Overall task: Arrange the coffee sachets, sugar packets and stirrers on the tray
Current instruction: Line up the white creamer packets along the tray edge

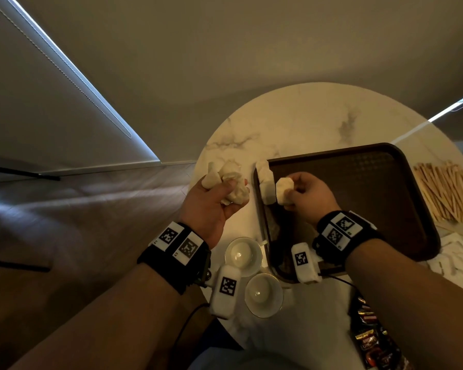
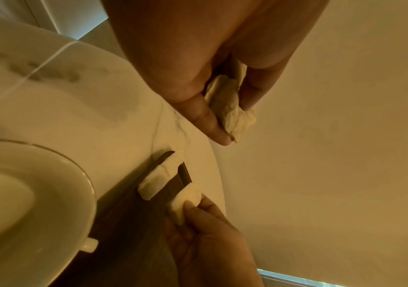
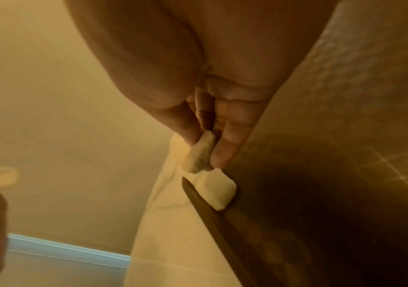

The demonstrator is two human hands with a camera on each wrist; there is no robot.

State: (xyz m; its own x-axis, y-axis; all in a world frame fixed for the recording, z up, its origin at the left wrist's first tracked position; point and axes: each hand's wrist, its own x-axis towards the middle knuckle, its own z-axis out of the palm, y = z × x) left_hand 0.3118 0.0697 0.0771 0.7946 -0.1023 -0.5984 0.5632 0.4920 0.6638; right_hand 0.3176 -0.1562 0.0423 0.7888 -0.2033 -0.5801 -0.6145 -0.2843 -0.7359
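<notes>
White, crumpled sugar packets: the left hand [image 1: 211, 206] clutches a bunch [image 1: 231, 184] just left of the tray [image 1: 385, 166], the right hand [image 1: 309, 197] pinches one packet [image 1: 284, 190] above the tray's left edge, beside a row [image 1: 266, 181] laid there. The tray sits on a round marble surface [image 1: 292, 121]; stirrers [image 1: 449, 193] lie right of it, cups [image 1: 243, 256] and sachets [image 1: 373, 343] near it

White sugar packets [image 1: 265, 181] line the left rim of the dark brown tray [image 1: 385, 182]; more sit bunched [image 1: 231, 184] just outside it. Wooden stirrers [image 1: 448, 192] lie heaped right; coffee sachets [image 1: 372, 340] nearer.
</notes>
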